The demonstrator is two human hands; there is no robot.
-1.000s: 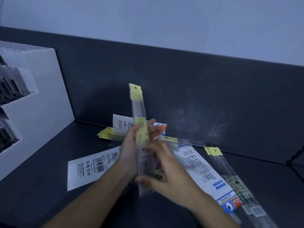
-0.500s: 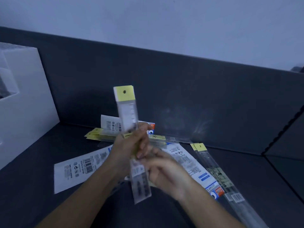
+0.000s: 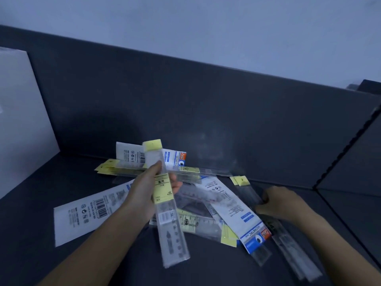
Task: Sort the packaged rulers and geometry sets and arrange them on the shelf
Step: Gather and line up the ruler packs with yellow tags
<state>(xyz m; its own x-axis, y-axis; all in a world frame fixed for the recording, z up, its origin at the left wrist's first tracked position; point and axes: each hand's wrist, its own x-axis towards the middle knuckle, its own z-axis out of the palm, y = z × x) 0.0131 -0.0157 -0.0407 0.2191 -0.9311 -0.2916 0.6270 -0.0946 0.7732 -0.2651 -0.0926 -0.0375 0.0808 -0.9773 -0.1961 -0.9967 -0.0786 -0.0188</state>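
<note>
My left hand (image 3: pixel 144 193) grips a clear packaged ruler with yellow labels (image 3: pixel 165 205), held upright and tilted above the dark shelf (image 3: pixel 226 271). My right hand (image 3: pixel 282 203) rests curled on the long rulers with yellow tabs (image 3: pixel 247 188) lying at the right of the pile; whether it grips them is unclear. Under and between the hands lie white and blue geometry set packs (image 3: pixel 237 213), one more geometry pack (image 3: pixel 80 215) at the left, another (image 3: pixel 173 159) against the back wall, and further yellow-tabbed rulers (image 3: pixel 111 168).
A white display box (image 3: pixel 22 120) stands at the left edge. The dark back panel (image 3: pixel 185 104) rises behind the pile. A dark divider (image 3: pixel 350 153) bounds the shelf on the right.
My right hand let go of the held ruler and moved right and down onto the rulers lying on the shelf. My left hand keeps the ruler and has lowered it a little.
</note>
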